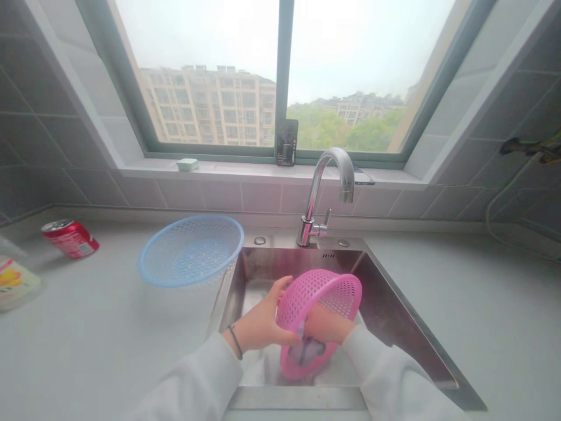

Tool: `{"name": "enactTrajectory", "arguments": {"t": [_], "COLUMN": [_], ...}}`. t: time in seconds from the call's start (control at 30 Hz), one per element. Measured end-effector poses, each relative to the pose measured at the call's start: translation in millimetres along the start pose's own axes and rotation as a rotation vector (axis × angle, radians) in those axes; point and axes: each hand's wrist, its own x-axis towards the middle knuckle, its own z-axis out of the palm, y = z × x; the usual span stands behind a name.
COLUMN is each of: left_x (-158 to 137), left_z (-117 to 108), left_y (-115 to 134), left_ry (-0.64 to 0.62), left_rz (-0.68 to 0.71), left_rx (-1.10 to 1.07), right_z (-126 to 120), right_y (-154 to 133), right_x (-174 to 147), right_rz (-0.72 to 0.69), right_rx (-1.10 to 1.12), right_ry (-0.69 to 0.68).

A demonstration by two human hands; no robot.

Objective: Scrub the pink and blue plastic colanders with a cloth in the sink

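A pink perforated plastic basket [307, 289] is tilted on its side over the steel sink [394, 333], its mouth turned toward the lower right. My left hand [263, 324] grips its left rim, thumb at the opening and fingers around the outside. Inside the basket is my right hand [324, 323], reaching in from the right; its fingers are hidden. Close to that hand, within the basket, lies a pale, crumpled-looking thing [309, 351] with a dark part. I cannot make out what it is.
A light blue basket [149, 266] stands left of the sink. A chrome faucet [309, 207] rises behind it. Farther left are a red can [72, 240] and a bottle with a yellow label [15, 280]. The windowsill holds a phone [287, 143] and a pale green block [187, 165].
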Motion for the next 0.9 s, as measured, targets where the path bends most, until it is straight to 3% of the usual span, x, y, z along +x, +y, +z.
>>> {"name": "enactTrajectory", "arguments": {"t": [0.13, 0.23, 0.4, 0.53, 0.67, 0.8, 0.9], "left_x": [1.6, 0.8, -1.0, -0.8, 0.1, -0.1, 0.1], "left_z": [-1.2, -1.6, -0.7, 1.5, 5.4, 8.4, 8.2], "left_y": [-0.2, 3.1, 8.8, 8.0, 3.1, 1.5, 3.5], "left_ry": [0.045, 0.067, 0.158, 0.138, 0.087, 0.093, 0.126], "left_rz": [-0.027, 0.009, 0.142, 0.171, 0.137, 0.105, 0.097], "left_rx": [0.004, 0.075, 0.106, 0.042, -0.069, -0.145, -0.226], "right_z": [-6.7, -11.3, -14.4, -16.3, -15.1, -12.1, -14.2], "right_y": [-10.3, -19.0, -24.0, -16.8, -15.0, -26.1, -35.2], "right_x": [-4.6, -3.6, 1.2, 7.3, 9.0, 2.3, -4.4], "right_rz": [0.109, 0.127, 0.127, 0.065, -0.007, -0.075, -0.113], "right_rx": [0.146, 0.384, 0.984, 1.230, 1.245, 1.134, 0.886], "right_ry": [0.029, 0.180, 0.471, 0.626, 0.659, 0.484, 0.398]}}
